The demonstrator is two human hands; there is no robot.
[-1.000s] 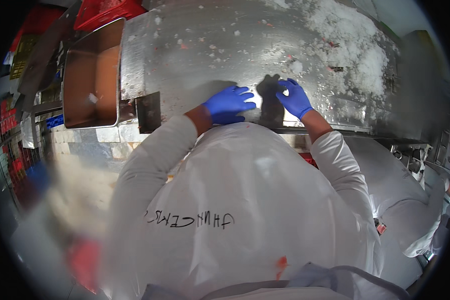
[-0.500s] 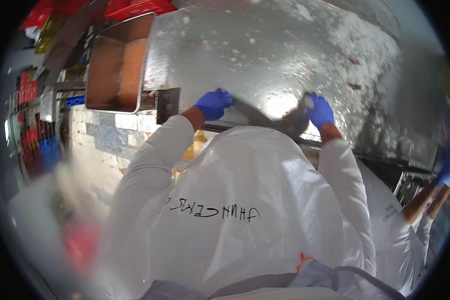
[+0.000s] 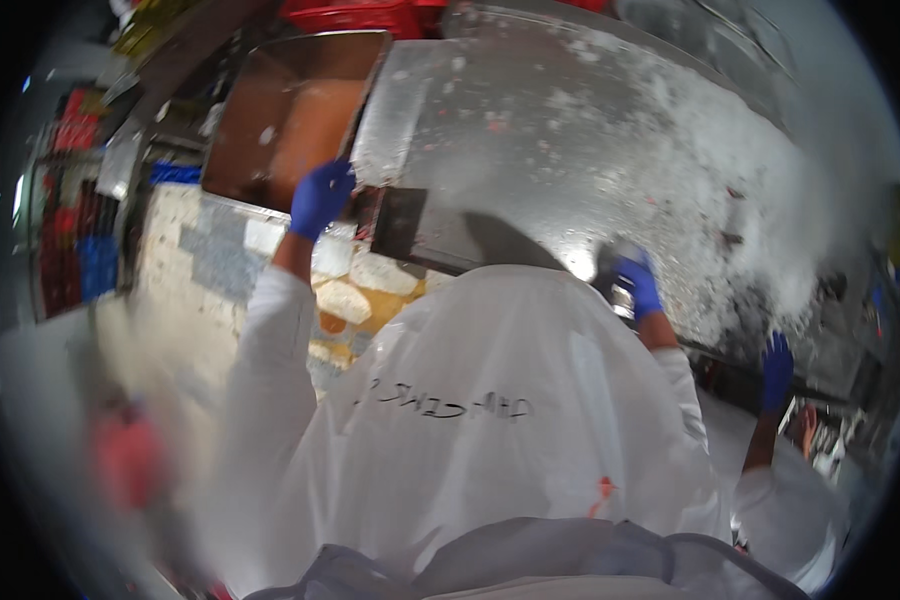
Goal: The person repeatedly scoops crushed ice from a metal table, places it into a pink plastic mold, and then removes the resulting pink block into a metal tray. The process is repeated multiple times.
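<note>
My left hand (image 3: 322, 198), in a blue glove, is at the near right corner of a deep metal tub (image 3: 368, 85). Its fingers bend over the tub's rim and look closed on it. Reddish-brown liquid or a reflection fills the tub's inside. Close to the near edge of the wet metal table (image 3: 490, 130), my right hand (image 3: 640, 285), also blue-gloved, is low over the surface. Its fingers are curled round a pale greyish thing at the fingertips, too blurred to name.
Crushed ice (image 3: 720, 110) lies along the table's right side with small dark scraps. A co-worker's gloved hand (image 3: 776, 368) is at the near right edge. Red crates (image 3: 355, 15) stand beyond the tub. Stone-like tiles (image 3: 345, 305) show below the table's left corner.
My left hand has moved left from the table's near edge to the tub's corner. My right hand stays by the table edge. The view has shifted, and the co-worker's hand has come nearer the table.
</note>
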